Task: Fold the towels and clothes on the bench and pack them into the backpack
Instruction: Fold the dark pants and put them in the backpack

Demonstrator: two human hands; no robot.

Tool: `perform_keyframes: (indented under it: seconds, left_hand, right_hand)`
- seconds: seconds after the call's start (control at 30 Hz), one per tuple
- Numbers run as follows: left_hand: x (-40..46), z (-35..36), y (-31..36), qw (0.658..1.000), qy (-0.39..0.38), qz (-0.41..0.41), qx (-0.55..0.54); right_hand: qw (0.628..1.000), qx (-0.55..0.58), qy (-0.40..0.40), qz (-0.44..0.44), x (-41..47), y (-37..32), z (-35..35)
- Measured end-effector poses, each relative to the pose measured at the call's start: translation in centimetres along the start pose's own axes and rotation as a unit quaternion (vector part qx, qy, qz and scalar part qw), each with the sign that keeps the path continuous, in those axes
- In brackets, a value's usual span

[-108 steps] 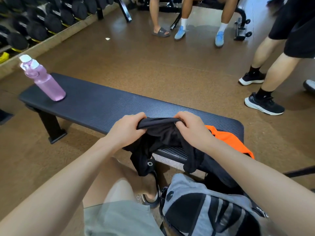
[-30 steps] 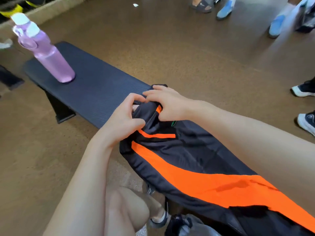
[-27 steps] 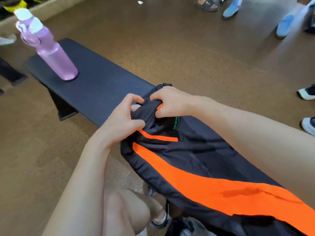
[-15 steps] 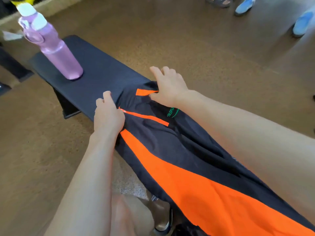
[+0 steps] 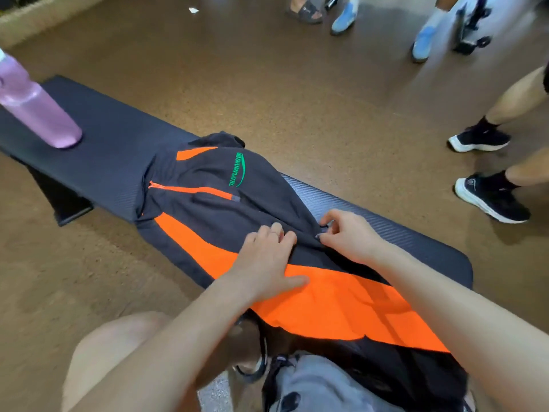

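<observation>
Fingers flat, the left hand [image 5: 265,261] presses the black-and-orange sports shirt [image 5: 208,209] spread along the padded black bench [image 5: 395,233]; the right hand [image 5: 347,236] pinches a fold just beside it. The shirt's long axis follows the bench, collar far left. A grey backpack [image 5: 315,388] waits below.

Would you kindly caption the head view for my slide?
Left hand flattens a black-and-orange jacket on the bench; right hand pinches its fabric.
</observation>
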State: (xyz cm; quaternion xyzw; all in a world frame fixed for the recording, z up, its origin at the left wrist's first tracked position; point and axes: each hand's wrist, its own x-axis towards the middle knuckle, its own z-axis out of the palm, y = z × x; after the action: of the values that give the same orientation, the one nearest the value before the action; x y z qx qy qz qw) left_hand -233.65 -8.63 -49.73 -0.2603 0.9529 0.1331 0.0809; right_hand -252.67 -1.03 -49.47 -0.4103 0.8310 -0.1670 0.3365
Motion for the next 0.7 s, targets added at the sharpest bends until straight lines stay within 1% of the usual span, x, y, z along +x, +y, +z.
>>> perform_keyframes:
  seconds: [0.03, 0.07, 0.1, 0.13, 0.17, 0.2, 0.23, 0.27, 0.3, 0.33, 0.37, 0.4, 0.43, 0.47, 0.5, 0.53, 0.57, 0.6, 0.63, 0.7]
  left_hand:
    - [-0.1, 0.5, 0.5, 0.999, -0.007, 0.007, 0.053]
    - [0.0, 0.6, 0.5, 0.997, -0.005, 0.005, 0.074]
    - [0.0, 0.4, 0.3, 0.998, -0.004, -0.002, 0.067]
    - [0.0, -0.1, -0.1, 0.999, -0.005, -0.011, 0.037]
    - [0.0, -0.6, -0.5, 1.0, -0.004, -0.024, -0.003]
    - [-0.2, -1.0, -1.0, 0.998, 0.009, -0.037, -0.05]
    - [-0.5, -1.5, -1.3, 0.994, 0.036, -0.047, -0.095]
    - [-0.8, -1.9, -1.5, 0.988, 0.07, -0.048, -0.128]
    - [-1.1, -2.3, -1.7, 0.986, 0.095, -0.03, -0.13]
    - [-1.3, -2.5, -1.9, 0.99, 0.106, 0.007, -0.098]
    - [-1.5, -2.6, -1.8, 0.993, 0.097, 0.044, -0.051]
    - [-1.7, -2.6, -1.7, 0.995, 0.073, 0.067, -0.01]
    - [-1.9, -2.5, -1.4, 0.997, 0.038, 0.069, 0.012]
    - [-2.1, -2.3, -1.1, 0.998, -0.002, 0.057, 0.023]
    - [-2.4, -1.9, -1.0, 0.998, -0.032, 0.043, 0.031]
    - [-2.5, -1.5, -0.9, 0.998, -0.041, 0.033, 0.034]
    - [-2.6, -1.3, -0.8, 0.999, -0.034, 0.027, 0.029]
    - [-2.7, -1.1, -0.8, 0.999, -0.021, 0.023, 0.017]
    - [-2.7, -0.9, -0.8, 1.0, -0.01, 0.016, 0.002]
    - [-3.0, -0.8, -0.7, 1.0, -0.008, -0.002, -0.016]
  right_hand:
    - [0.999, 0.02, -0.024, 0.013, -0.4, -0.2, 0.2]
    - [0.995, 0.08, -0.055, 0.035, -0.9, -0.6, 0.2]
    - [0.981, 0.164, -0.088, 0.058, -1.3, -1.0, 0.1]
    - [0.956, 0.252, -0.123, 0.081, -1.8, -1.4, -0.1]
    - [0.923, 0.33, -0.171, 0.097, -2.3, -1.9, -0.3]
    - [0.892, 0.383, -0.219, 0.103, -2.9, -2.5, -0.6]
    - [0.871, 0.405, -0.257, 0.104, -3.3, -2.8, -0.8]
    - [0.859, 0.417, -0.277, 0.107, -3.8, -3.1, -0.9]
    - [0.859, 0.416, -0.278, 0.11, -4.1, -3.1, -0.6]
    - [0.859, 0.421, -0.266, 0.119, -4.4, -3.1, -0.3]
    - [0.862, 0.422, -0.25, 0.13, -4.4, -2.9, 0.1]
    - [0.872, 0.408, -0.232, 0.137, -4.6, -2.8, 0.5]
    - [0.897, 0.367, -0.211, 0.127, -4.6, -2.7, 1.0]
    - [0.936, 0.284, -0.179, 0.107, -4.6, -2.5, 1.4]
    - [0.974, 0.165, -0.141, 0.069, -4.4, -2.2, 1.7]
    - [0.994, 0.045, -0.101, 0.025, -4.4, -2.1, 1.9]
    - [0.997, -0.047, -0.066, -0.008, -4.4, -2.0, 2.2]
    - [0.995, -0.083, -0.042, -0.025, -4.4, -2.0, 2.4]
    - [0.996, -0.074, -0.027, -0.03, -4.4, -2.1, 2.4]
    - [1.0, 0.0, -0.007, -0.023, -4.3, -2.2, 1.9]
